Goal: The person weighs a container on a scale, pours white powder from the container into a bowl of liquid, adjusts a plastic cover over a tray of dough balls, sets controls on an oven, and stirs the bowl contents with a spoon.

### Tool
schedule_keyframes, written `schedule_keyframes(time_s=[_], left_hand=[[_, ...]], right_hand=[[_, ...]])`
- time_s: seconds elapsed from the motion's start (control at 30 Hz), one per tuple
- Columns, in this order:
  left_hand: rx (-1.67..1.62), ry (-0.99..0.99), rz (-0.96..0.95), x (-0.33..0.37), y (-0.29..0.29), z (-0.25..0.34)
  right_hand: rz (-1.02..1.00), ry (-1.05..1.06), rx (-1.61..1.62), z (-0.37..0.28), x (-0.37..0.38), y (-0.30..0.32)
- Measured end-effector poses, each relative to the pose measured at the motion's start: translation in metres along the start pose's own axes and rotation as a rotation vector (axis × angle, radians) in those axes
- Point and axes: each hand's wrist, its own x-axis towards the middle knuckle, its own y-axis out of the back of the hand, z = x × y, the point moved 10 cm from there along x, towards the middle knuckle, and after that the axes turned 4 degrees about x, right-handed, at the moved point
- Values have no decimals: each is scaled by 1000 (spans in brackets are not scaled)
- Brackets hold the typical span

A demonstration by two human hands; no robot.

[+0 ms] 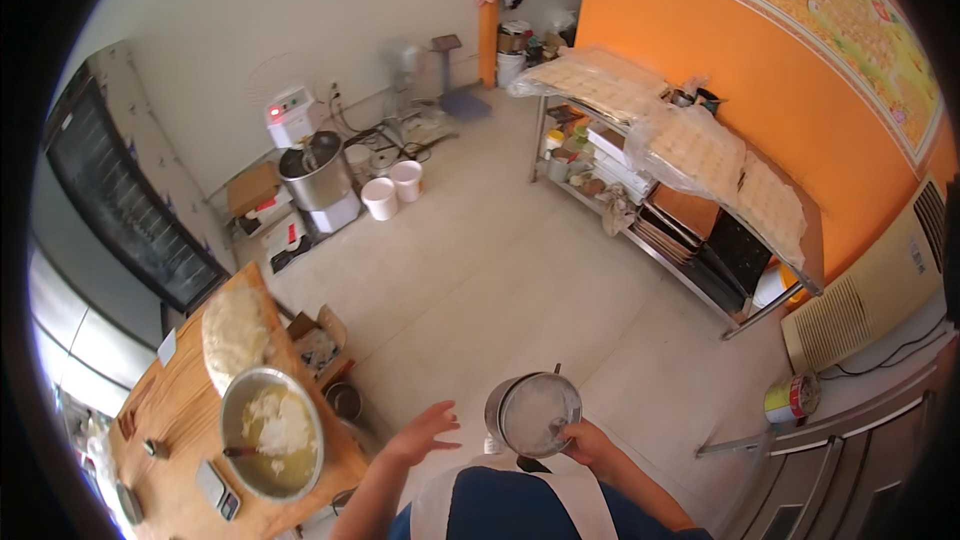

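My right hand [588, 440] grips the rim of a round metal pot [535, 412] with a pale floury inside, held low in front of my body. My left hand [425, 433] hangs free in the air, fingers spread, holding nothing. To its left stands a wooden table [180, 390]. On the table sit a large metal bowl [272, 432] with white flour and yellowish liquid, and a flat mound of dough [236, 330] behind the bowl.
A steel rack [690, 230] along the orange wall carries trays of dough pieces under clear plastic. A dough mixer [312, 172] and two white buckets [392, 190] stand by the far wall. A cardboard box [320, 345] sits beside the table, a paint can [792, 398] at the right.
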Motion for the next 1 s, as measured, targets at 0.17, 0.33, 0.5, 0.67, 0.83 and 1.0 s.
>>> schedule_keyframes(time_s=[0.17,0.33,0.5,0.67,0.83,1.0], left_hand=[[265,32,1,103,8,80],[527,-4,-57,229,-8,158],[420,21,172,343,73,177],[1936,-202,191,327,236,115],[471,618,787,231,331,78],[365,672,839,259,381,143]], right_hand=[[89,180,100,-98,46,38],[264,216,155,-184,91,93],[344,180,49,-290,168,122],[240,38,-64,-379,289,83],[175,12,-119,-451,420,50],[118,-2,-23,-492,533,7]])
